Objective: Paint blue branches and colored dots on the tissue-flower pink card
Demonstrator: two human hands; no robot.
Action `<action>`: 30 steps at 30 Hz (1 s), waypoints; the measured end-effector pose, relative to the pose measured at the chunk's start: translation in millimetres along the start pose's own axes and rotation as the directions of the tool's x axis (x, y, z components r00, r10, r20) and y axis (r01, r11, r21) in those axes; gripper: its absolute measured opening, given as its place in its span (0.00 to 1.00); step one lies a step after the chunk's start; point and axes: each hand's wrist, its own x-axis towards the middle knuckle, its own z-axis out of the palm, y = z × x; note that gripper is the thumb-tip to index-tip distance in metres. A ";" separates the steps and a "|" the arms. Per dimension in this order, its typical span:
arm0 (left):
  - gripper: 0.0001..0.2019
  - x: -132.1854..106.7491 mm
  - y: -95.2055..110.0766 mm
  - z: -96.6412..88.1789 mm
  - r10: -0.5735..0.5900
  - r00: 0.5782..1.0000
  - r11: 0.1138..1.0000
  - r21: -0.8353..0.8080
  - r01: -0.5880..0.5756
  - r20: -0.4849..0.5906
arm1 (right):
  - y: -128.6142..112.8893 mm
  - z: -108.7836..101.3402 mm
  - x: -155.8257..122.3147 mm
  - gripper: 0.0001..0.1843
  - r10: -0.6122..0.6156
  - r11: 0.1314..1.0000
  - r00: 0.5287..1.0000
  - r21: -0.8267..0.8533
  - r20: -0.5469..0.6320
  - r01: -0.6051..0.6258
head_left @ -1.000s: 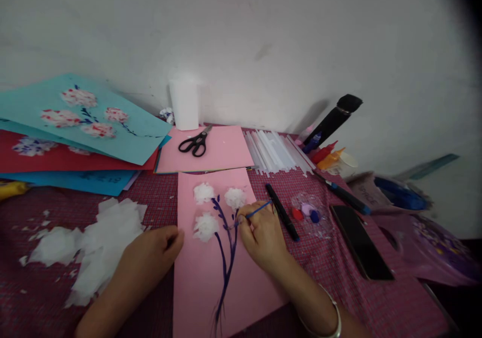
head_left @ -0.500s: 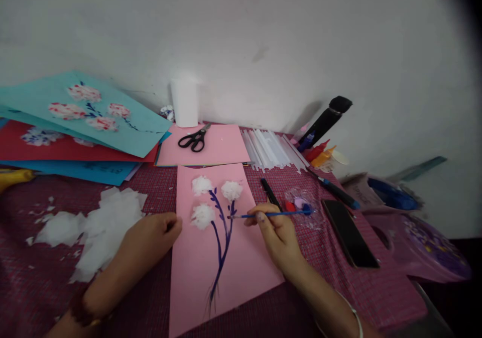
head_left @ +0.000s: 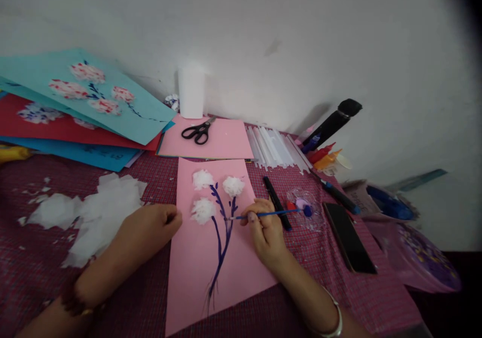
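A pink paper sheet [head_left: 199, 272] lies in front of me with three white tissue puffs [head_left: 203, 210] and blue painted stems [head_left: 219, 237]. My right hand [head_left: 265, 232] pinches a thin blue paintbrush [head_left: 271, 213] held level, its tip at the stems. My left hand [head_left: 150, 227] rests curled on the sheet's left edge, pressing it down. Just right of the brush sits a clear plastic palette [head_left: 306, 210] with red, pink and blue paint blobs. A black marker [head_left: 276, 202] lies beside my right hand.
White tissue scraps [head_left: 94, 212] lie at the left. Teal, red and blue sheets [head_left: 86, 107] are stacked at back left. Black scissors [head_left: 198, 131] lie on more pink paper, with white strips [head_left: 276, 149], paint bottles [head_left: 324, 154], a phone [head_left: 348, 236] and a purple bag [head_left: 422, 252] at right.
My right hand lifted the brush from the stems, swung it level toward the palette, then brought the tip back to the stems. The left hand stayed put.
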 end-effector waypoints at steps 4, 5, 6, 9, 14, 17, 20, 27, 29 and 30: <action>0.15 -0.4 -0.3 0.6 0.004 1.000 1.000 -0.002 -0.004 0.000 | 2.8 1.9 -2.4 0.11 0.001 1.000 0.999 -0.023 0.037 0.000; 0.15 -0.5 0.0 0.4 0.001 1.000 1.000 0.004 -0.001 0.003 | 3.4 2.5 -2.9 0.11 -0.003 1.000 0.999 -0.025 0.044 0.004; 0.15 -0.7 0.6 -0.2 -0.005 1.000 1.000 0.012 0.005 0.007 | 3.8 3.0 -3.4 0.12 -0.005 1.000 0.999 -0.027 0.049 0.006; 0.15 -1.1 2.3 -2.4 -0.023 1.000 0.999 0.030 0.022 0.016 | 4.4 4.2 -3.7 0.12 -0.002 0.999 0.998 -0.044 0.057 0.004; 0.15 -0.8 0.6 -2.4 -0.024 0.999 0.999 0.040 0.023 0.033 | 3.1 4.1 -1.3 0.10 -0.021 0.997 0.995 -0.071 0.095 0.028; 0.16 0.0 -1.7 0.1 -0.013 1.000 0.999 0.045 0.012 0.022 | -1.5 0.1 0.0 0.11 -0.032 0.998 0.997 -0.058 0.072 0.036; 0.15 0.6 -2.1 1.1 -0.019 1.000 0.999 0.041 0.018 0.016 | -7.2 -5.5 -1.1 0.12 -0.012 1.000 1.000 0.007 -0.008 0.012; 0.16 -1.3 0.1 -2.7 0.006 1.000 1.000 0.013 -0.007 0.030 | -4.3 -3.7 -7.4 0.11 -0.041 0.998 0.999 0.037 -0.012 0.041; 0.16 -1.9 -0.5 -2.7 -0.003 0.999 1.000 0.018 0.002 0.032 | -2.2 -1.8 -8.1 0.11 -0.041 0.999 0.999 0.020 0.008 0.041; 0.16 -2.1 -1.0 -2.4 -0.006 0.999 1.000 0.020 0.005 0.032 | -1.6 -1.2 -8.2 0.11 -0.041 0.999 0.999 0.013 0.012 0.041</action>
